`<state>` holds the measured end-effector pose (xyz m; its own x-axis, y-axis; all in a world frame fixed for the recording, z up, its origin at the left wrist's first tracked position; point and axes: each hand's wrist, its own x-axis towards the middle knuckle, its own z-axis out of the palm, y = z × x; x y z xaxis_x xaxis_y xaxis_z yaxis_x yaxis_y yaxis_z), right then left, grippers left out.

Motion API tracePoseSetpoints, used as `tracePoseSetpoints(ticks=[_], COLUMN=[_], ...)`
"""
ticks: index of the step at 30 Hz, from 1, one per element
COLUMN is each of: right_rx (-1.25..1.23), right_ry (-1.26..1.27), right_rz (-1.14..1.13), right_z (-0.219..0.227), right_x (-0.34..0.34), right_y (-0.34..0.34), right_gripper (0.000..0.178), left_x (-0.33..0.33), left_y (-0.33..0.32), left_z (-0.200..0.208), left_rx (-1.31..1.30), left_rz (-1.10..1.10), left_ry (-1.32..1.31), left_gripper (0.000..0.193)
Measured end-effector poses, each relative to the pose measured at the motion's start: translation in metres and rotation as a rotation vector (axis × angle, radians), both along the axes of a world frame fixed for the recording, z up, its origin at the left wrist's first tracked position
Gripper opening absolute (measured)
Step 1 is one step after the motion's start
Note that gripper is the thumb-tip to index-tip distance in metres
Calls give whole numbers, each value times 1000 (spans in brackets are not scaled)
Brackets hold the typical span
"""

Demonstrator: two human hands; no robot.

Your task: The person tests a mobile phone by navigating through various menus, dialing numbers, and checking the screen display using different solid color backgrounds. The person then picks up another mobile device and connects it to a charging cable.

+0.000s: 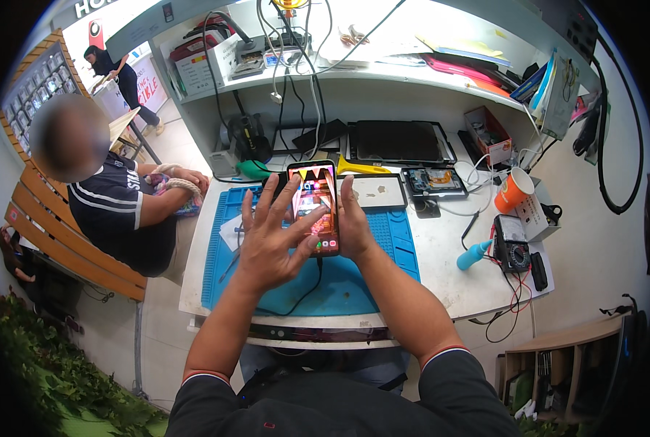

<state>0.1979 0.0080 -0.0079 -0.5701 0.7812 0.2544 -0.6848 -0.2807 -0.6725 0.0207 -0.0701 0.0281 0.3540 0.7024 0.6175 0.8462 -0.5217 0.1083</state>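
A smartphone (pixel 315 200) with a lit, colourful screen is tilted up over the blue repair mat (pixel 281 295). My right hand (pixel 353 224) grips its right edge, the thumb lying along the side and the other fingers hidden behind it. Over the left part of the screen, my left hand (pixel 270 240) is open with its fingers spread, the index finger and thumb at the glass. From the phone's lower end a black cable (pixel 316 282) curves down onto the mat. A white paper piece (pixel 232 231) lies left of my left hand.
Behind the mat lie an opened device (pixel 434 182), a yellow-handled tool (pixel 358 166) and a dark tablet-like panel (pixel 398 141). To the right stand an orange cup (pixel 514 191), a blue bottle (pixel 474 255) and a multimeter (pixel 513 251). A person (pixel 121 211) sits at the left.
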Motion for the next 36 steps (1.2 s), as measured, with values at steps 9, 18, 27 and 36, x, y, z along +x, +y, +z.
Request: tracePoseSetpoints(ticks=[9,18,27,36], right_rx=[11,-6,-37,-92], right_ry=[-66,40,52,13], right_rz=[-47,27,39,-8], right_z=[3,-6,-11,-8], right_x=[0,-3,-1,1], right_y=[-2,6,11,7], right_gripper=[93,95,100,100], left_x=[0,-5,-19,3], left_y=[0,-12,-25,-26], left_z=[1,0,-11,-29], left_rx=[-13,50,46,-18], left_rz=[-3,-55,-23,-73], left_ry=[34,-5,-47,46], left_gripper=[40,41,36,32])
